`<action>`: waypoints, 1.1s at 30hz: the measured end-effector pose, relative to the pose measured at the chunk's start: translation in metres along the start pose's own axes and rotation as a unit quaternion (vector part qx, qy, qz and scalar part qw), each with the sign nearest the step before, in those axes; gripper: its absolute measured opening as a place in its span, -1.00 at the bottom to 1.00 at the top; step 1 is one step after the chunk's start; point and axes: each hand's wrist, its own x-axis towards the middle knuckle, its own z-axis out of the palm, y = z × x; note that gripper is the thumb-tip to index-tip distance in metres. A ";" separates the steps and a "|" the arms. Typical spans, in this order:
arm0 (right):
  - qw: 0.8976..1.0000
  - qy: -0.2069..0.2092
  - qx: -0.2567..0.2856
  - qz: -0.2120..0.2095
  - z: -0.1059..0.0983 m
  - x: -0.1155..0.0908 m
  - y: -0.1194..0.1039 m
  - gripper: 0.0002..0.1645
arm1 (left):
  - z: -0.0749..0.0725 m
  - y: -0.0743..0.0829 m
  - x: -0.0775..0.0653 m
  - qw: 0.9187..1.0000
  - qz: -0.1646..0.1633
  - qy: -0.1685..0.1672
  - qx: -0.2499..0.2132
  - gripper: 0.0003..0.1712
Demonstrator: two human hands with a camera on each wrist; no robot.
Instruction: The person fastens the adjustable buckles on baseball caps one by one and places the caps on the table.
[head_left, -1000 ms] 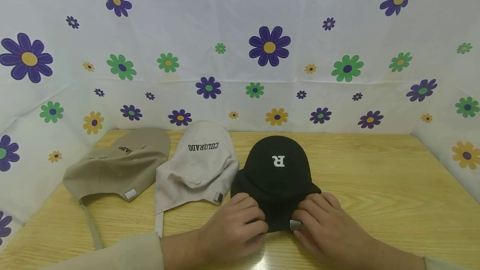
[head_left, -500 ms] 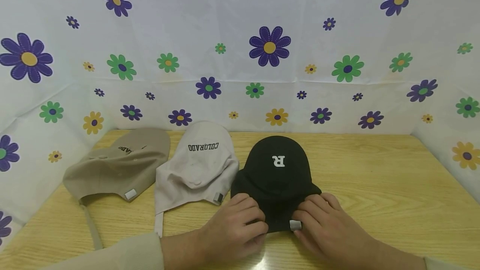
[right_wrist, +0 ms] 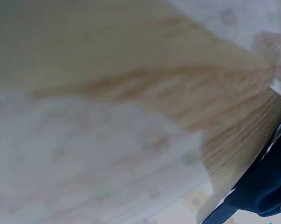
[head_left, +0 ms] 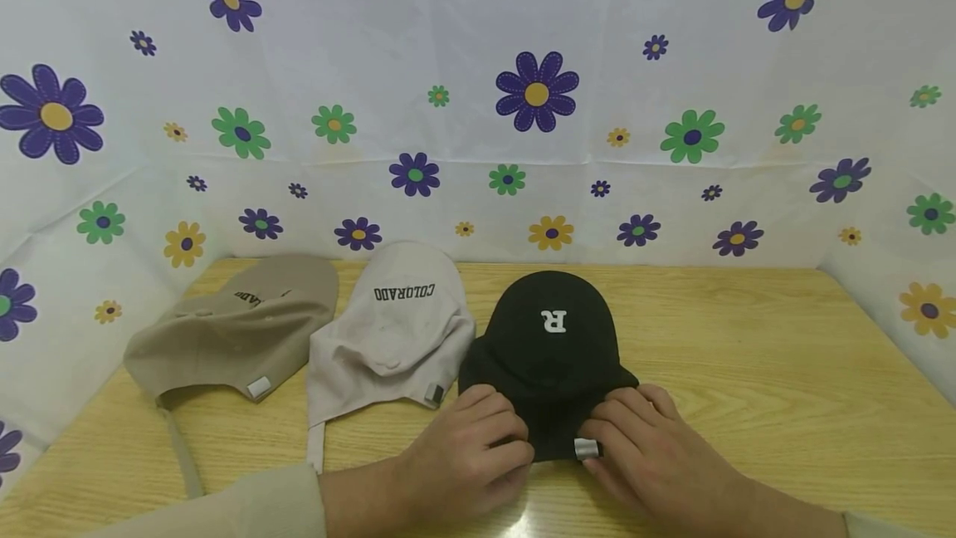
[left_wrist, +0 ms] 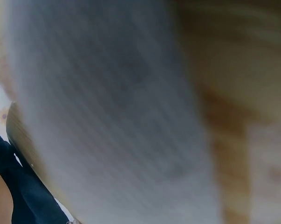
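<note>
A black baseball cap (head_left: pixel 553 355) with a white R lies on the wooden table, its brim end facing me or hidden under the crown; I cannot tell which. On the cap's near left edge, my left hand (head_left: pixel 470 455) pinches the fabric with bent fingers. The near right edge is gripped by my right hand (head_left: pixel 650 451), beside a small silver tag (head_left: pixel 587 448). To the left lies a pale pinkish-grey cap (head_left: pixel 396 322) lettered COLORADO, touching or nearly touching the black one. Both wrist views are blurred and show neither the fingers nor the cap clearly.
A tan cap (head_left: pixel 246 326) sits at the far left, its strap (head_left: pixel 182 451) trailing toward the front. The wooden table (head_left: pixel 754 355) extends to the right of the caps. A white flowered cloth (head_left: pixel 463 40) hangs behind and along both sides.
</note>
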 end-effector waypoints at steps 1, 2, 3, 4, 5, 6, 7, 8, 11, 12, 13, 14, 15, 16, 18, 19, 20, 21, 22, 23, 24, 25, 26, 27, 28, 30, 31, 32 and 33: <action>1.000 0.000 0.001 0.000 0.000 0.000 0.000 -0.58 | 0.000 0.000 0.000 1.000 0.000 0.000 0.001 -0.86; 1.000 0.003 0.002 -0.001 0.000 0.000 0.000 -0.58 | 0.000 0.000 0.000 1.000 0.000 0.000 0.001 -0.86; 1.000 0.004 0.003 -0.002 0.000 0.000 0.000 -0.58 | 0.000 0.000 0.000 1.000 -0.001 -0.001 0.001 -0.86; 1.000 0.006 0.003 -0.003 0.000 0.000 0.000 -0.58 | 0.000 0.000 0.000 1.000 0.000 0.001 0.002 -0.86; 1.000 0.009 0.003 -0.004 0.001 0.000 0.000 -0.58 | 0.000 0.000 0.000 1.000 0.002 0.002 0.002 -0.86; 1.000 0.012 0.003 -0.005 0.001 0.001 0.000 -0.58 | 0.001 0.000 0.000 1.000 0.004 0.004 0.003 -0.85; 1.000 0.014 0.003 -0.007 0.001 0.001 0.000 -0.59 | 0.001 0.000 0.000 1.000 0.005 0.006 0.003 -0.85; 1.000 0.018 0.004 -0.008 0.001 0.001 0.000 -0.59 | 0.001 0.000 0.000 1.000 0.007 0.008 0.003 -0.85; 1.000 0.027 0.005 -0.012 0.001 0.001 0.000 -0.59 | 0.001 0.000 0.001 1.000 0.007 0.011 0.003 -0.85; 1.000 0.027 0.005 -0.012 0.001 0.001 0.000 -0.59 | 0.001 0.000 0.001 1.000 0.005 0.011 0.003 -0.85; 1.000 0.028 0.005 -0.013 0.001 0.002 0.000 -0.58 | 0.001 0.000 0.001 1.000 0.003 0.010 0.002 -0.86; 0.999 0.032 0.006 -0.014 0.001 0.002 0.000 -0.58 | 0.001 0.000 0.001 1.000 0.001 0.010 0.002 -0.87; 0.999 0.035 0.005 -0.014 0.001 0.002 0.000 -0.58 | 0.001 0.000 0.001 1.000 -0.001 0.010 0.002 -0.87; 0.999 0.036 0.006 -0.015 0.001 0.002 0.000 -0.57 | 0.001 0.000 0.001 1.000 -0.003 0.009 0.001 -0.87; 0.999 0.040 0.007 -0.016 0.002 0.002 0.000 -0.56 | 0.001 0.001 0.002 1.000 -0.006 0.008 0.000 -0.87; 0.999 0.043 0.008 -0.017 0.002 0.002 0.000 -0.56 | 0.001 0.001 0.002 1.000 -0.006 0.009 0.000 -0.87; 0.999 0.046 0.008 -0.018 0.002 0.002 0.001 -0.56 | 0.001 0.001 0.002 1.000 -0.006 0.009 0.000 -0.87; 0.999 0.047 0.009 -0.019 0.002 0.002 0.001 -0.56 | 0.001 0.001 0.002 1.000 -0.006 0.010 0.001 -0.87; 0.999 0.045 0.009 -0.019 0.002 0.002 0.001 -0.56 | 0.001 0.001 0.002 1.000 -0.007 0.010 0.002 -0.86; 0.999 0.045 0.008 -0.020 0.002 0.002 0.001 -0.56 | 0.001 0.001 0.002 1.000 -0.007 0.010 0.003 -0.86; 0.999 0.045 0.008 -0.020 0.002 0.002 0.001 -0.55 | 0.001 0.001 0.002 1.000 -0.008 0.010 0.003 -0.85; 0.999 0.045 0.008 -0.019 0.002 0.002 0.001 -0.55 | 0.001 0.001 0.002 1.000 -0.008 0.010 0.004 -0.84; 0.999 0.044 0.008 -0.019 0.002 0.002 0.001 -0.55 | 0.001 0.001 0.003 1.000 -0.008 0.010 0.004 -0.84; 0.999 0.044 0.008 -0.019 0.002 0.002 0.001 -0.55 | 0.000 0.001 0.003 1.000 -0.009 0.009 0.005 -0.83; 0.999 0.045 0.009 -0.019 0.002 0.002 0.001 -0.55 | 0.000 0.001 0.003 1.000 -0.010 0.009 0.004 -0.83; 0.999 0.048 0.010 -0.019 0.002 0.002 0.001 -0.55 | 0.000 0.002 0.003 1.000 -0.011 0.009 0.004 -0.82; 0.999 0.048 0.010 -0.019 0.002 0.003 0.001 -0.55 | 0.000 0.002 0.003 1.000 -0.012 0.008 0.003 -0.82; 0.999 0.049 0.010 -0.019 0.002 0.003 0.001 -0.55 | 0.000 0.002 0.003 1.000 -0.011 0.009 0.003 -0.82; 0.999 0.049 0.011 -0.020 0.002 0.003 0.001 -0.55 | 0.000 0.002 0.003 1.000 -0.011 0.011 0.004 -0.82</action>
